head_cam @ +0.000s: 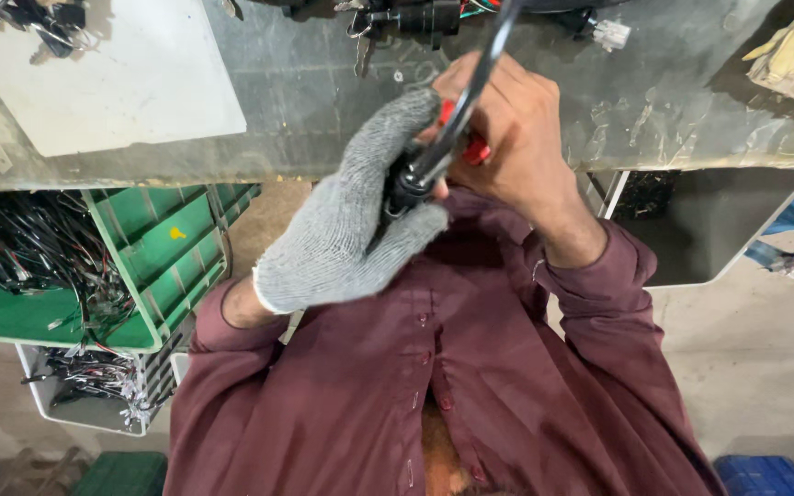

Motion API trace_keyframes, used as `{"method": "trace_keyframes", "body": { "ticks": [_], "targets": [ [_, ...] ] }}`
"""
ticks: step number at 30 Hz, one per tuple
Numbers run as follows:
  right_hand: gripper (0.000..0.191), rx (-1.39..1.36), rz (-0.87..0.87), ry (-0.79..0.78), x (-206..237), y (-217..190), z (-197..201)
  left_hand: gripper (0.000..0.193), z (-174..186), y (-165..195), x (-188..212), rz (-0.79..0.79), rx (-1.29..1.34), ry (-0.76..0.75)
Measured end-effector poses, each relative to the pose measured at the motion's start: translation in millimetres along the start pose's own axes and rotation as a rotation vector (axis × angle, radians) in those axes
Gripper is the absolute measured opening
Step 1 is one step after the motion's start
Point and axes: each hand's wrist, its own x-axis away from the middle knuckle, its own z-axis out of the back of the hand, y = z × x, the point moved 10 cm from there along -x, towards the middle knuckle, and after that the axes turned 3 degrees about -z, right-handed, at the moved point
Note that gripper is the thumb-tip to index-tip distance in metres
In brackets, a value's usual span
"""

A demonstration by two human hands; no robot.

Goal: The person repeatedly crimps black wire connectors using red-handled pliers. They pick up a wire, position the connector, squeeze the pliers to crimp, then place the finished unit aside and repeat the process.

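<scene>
I see my left hand [342,230], in a grey knit glove, with its fingers wrapped around the black end piece [408,188] of a thick black cable [475,78], held close to my chest just over the near edge of the grey tabletop [305,101]. My bare right hand [512,129] has its fingers clamped on a red-handled tool [470,147] pressed against that same end piece; the tool's tip is hidden behind the cable, so I cannot tell exactly where it bites. I judge that I am mid-way through working the fitting at the cable's end. The next move calls for a steady left grip so the piece does not twist, and a short, controlled squeeze or turn from the right. A green crate [163,266] of loose wire harnesses [20,253] sits lower left.
</scene>
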Motion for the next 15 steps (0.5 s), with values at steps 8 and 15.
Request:
{"method": "trace_keyframes", "body": {
  "ticks": [8, 15],
  "targets": [
    [0.041, 0.069, -0.225, -0.010, 10, -7, -3, 0.077, 11, 2, 7, -0.178, -0.561, 0.380],
    [0.035, 0.145, -0.283, -0.027, 18, -4, -4, 0.077, 5, -9, 13, -0.205, -0.586, 0.397]
  ]
}}
